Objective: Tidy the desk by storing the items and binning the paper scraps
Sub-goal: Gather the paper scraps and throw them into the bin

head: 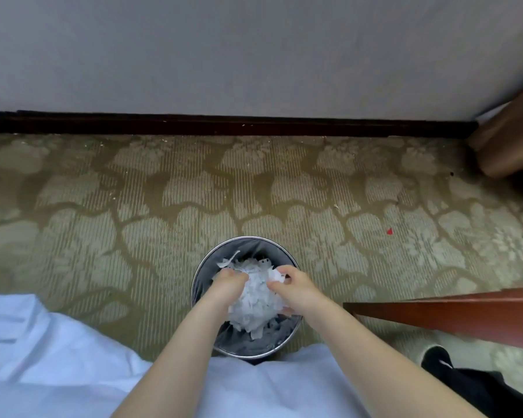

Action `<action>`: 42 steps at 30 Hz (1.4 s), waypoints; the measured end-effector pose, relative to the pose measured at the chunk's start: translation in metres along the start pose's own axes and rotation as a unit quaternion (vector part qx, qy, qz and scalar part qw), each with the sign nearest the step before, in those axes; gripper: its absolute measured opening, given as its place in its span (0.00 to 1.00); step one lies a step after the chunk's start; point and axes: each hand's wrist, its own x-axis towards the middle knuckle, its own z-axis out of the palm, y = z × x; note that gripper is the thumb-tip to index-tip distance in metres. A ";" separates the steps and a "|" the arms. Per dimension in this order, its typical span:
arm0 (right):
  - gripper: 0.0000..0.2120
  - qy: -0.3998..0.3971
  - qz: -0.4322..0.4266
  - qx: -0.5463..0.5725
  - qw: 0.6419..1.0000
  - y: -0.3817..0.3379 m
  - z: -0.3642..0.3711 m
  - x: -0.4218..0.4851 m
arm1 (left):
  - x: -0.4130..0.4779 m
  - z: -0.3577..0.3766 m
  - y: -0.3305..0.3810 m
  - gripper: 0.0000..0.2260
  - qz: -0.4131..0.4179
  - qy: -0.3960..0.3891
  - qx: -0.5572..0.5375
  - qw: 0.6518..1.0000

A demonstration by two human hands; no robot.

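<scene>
A round metal bin (204, 267) with a dark liner stands on the carpet directly below me. A heap of white paper scraps (254, 300) fills its middle. My left hand (228, 280) and my right hand (293, 282) are both over the bin, fingers curled around clumps of scraps at the top of the heap. The right hand pinches a crumpled white piece at its fingertips. My forearms hide the bin's near side.
Patterned olive carpet (133, 206) runs to a dark skirting board (224, 125) and grey wall. A reddish wooden desk edge (450, 315) juts in from the right. A small red scrap (389, 231) lies on the carpet. White cloth (43, 357) at lower left.
</scene>
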 end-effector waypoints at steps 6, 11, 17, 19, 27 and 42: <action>0.18 -0.008 -0.041 -0.046 0.998 0.000 -0.021 -0.017 | -0.018 0.006 0.005 0.07 0.106 -0.013 0.092 0.990; 0.14 -0.011 -0.101 -0.116 0.988 0.000 -0.064 -0.060 | -0.062 0.020 0.037 0.14 0.244 -0.042 0.275 0.929; 0.17 0.027 -0.149 -0.330 0.932 -0.010 -0.125 -0.144 | -0.150 0.040 0.073 0.16 0.294 -0.100 0.494 0.812; 0.17 0.052 -0.164 -0.364 0.915 -0.017 -0.139 -0.176 | -0.181 0.042 0.086 0.17 0.311 -0.085 0.557 0.765; 0.17 0.177 -0.245 -0.466 0.832 -0.030 -0.185 -0.333 | -0.331 0.062 0.128 0.18 0.413 -0.021 0.648 0.640; 0.14 0.449 -0.218 -0.388 0.775 0.110 -0.269 -0.556 | -0.540 0.200 0.117 0.15 0.585 -0.081 0.642 0.490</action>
